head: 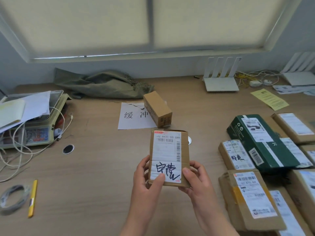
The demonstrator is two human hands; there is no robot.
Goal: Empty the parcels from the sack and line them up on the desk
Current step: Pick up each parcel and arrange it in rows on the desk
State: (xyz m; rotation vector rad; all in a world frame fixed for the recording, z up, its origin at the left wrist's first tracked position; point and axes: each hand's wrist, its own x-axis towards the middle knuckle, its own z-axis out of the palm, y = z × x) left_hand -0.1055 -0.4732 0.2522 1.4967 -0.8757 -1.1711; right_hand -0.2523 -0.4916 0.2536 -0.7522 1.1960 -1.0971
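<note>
A small cardboard parcel with a white label and black handwriting is held up above the wooden desk by both hands. My left hand grips its lower left corner, thumb on the label. My right hand grips its lower right edge. The olive-green sack lies flat and crumpled at the back of the desk. Another brown parcel rests on a white sheet with printed characters. Several labelled parcels, one dark green, lie side by side at the right.
A weighing scale piled with papers and loose cables stands at the left. A yellow pen and a coiled cable lie near the front left. Two white routers with wires and a yellow leaflet occupy the back right.
</note>
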